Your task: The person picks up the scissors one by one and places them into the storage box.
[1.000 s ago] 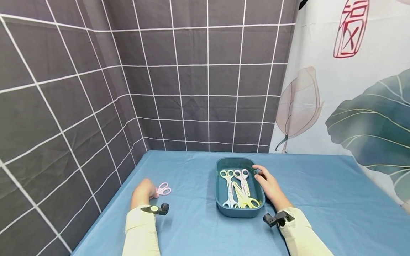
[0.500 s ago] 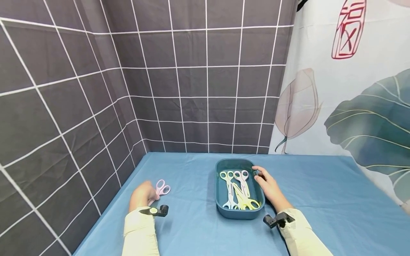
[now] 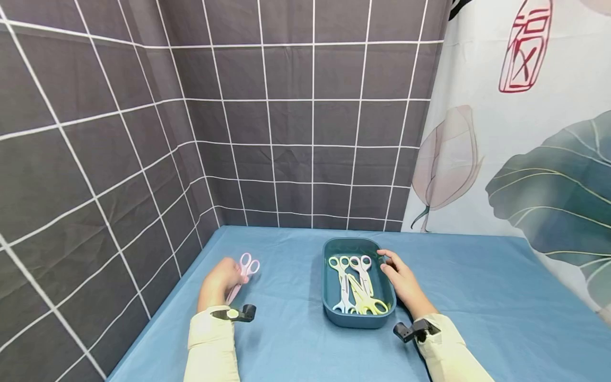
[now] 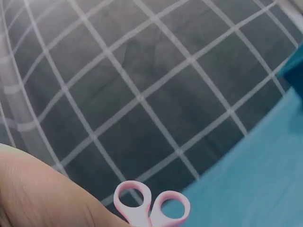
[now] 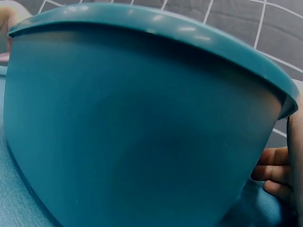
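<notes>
My left hand [image 3: 221,278] grips pink scissors [image 4: 138,217] by the blade end, above the left part of the table. Their two finger loops stick up past my fingers; the blades are partly hidden by the hand. To the right stands a dark teal plastic basket [image 3: 358,321] with several pairs of scissors in it. Among these are a white pair [image 3: 343,289], a pale pink-and-white pair [image 3: 365,278] and a yellow pair [image 3: 366,302]. My right hand [image 3: 404,281] holds the basket's right rim, thumb over the edge and other fingers against the outer wall.
A blue cloth [image 3: 281,339] covers the table. Behind and to the left hangs a dark grey cloth with white grid lines [image 3: 286,122]. A white printed curtain [image 3: 477,63] hangs at the back right.
My left hand has lifted the pink scissors, moving slightly up and to the right, and their loops now point upward. The right hand and the basket stay in place.
</notes>
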`<state>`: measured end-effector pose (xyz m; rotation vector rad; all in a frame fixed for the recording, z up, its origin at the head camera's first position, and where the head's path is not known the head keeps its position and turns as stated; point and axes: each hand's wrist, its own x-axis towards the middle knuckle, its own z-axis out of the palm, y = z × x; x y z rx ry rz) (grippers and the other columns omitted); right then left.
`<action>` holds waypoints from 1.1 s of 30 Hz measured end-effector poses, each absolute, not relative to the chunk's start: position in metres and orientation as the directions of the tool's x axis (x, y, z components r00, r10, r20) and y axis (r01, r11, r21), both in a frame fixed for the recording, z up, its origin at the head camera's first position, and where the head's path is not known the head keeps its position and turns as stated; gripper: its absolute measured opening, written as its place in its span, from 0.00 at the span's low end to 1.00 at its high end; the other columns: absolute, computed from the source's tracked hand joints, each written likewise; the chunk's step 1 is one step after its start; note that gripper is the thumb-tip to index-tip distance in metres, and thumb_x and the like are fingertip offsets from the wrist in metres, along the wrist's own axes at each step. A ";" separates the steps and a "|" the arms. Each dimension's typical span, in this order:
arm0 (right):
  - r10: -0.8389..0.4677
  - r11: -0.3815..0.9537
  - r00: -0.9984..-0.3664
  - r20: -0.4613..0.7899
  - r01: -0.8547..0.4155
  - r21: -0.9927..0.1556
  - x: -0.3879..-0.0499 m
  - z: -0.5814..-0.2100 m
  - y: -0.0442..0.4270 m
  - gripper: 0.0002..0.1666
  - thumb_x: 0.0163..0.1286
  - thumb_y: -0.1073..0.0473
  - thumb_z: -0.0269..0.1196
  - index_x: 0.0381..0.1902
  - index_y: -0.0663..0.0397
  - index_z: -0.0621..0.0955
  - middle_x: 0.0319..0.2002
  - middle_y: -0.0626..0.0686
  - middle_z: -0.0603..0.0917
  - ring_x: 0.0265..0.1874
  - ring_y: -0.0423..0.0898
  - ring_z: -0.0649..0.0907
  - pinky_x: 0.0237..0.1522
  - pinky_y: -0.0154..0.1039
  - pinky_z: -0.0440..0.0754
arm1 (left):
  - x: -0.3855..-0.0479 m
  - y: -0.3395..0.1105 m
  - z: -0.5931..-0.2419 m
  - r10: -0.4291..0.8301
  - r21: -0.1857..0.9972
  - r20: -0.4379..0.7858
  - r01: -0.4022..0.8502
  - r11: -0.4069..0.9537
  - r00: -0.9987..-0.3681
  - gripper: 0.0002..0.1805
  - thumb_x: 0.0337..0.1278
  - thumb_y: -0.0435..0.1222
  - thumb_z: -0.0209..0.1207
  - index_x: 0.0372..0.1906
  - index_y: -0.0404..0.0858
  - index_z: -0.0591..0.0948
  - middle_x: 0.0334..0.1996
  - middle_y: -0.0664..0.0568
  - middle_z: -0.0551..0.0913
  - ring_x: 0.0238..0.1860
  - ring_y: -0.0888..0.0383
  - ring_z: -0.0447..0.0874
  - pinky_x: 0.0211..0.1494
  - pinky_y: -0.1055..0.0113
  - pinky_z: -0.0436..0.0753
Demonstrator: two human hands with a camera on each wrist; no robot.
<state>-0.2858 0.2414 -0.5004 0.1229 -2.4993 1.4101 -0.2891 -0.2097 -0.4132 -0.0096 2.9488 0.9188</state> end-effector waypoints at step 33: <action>0.065 0.507 -0.962 0.265 -0.196 -0.839 -0.282 -0.498 0.239 0.23 0.80 0.55 0.52 0.70 0.47 0.72 0.58 0.65 0.77 0.54 0.60 0.77 0.57 0.58 0.73 | -0.298 -0.045 -0.364 0.284 0.795 0.112 0.257 0.550 -0.952 0.16 0.58 0.32 0.69 0.20 0.37 0.75 0.16 0.55 0.77 0.15 0.63 0.76 0.25 0.66 0.83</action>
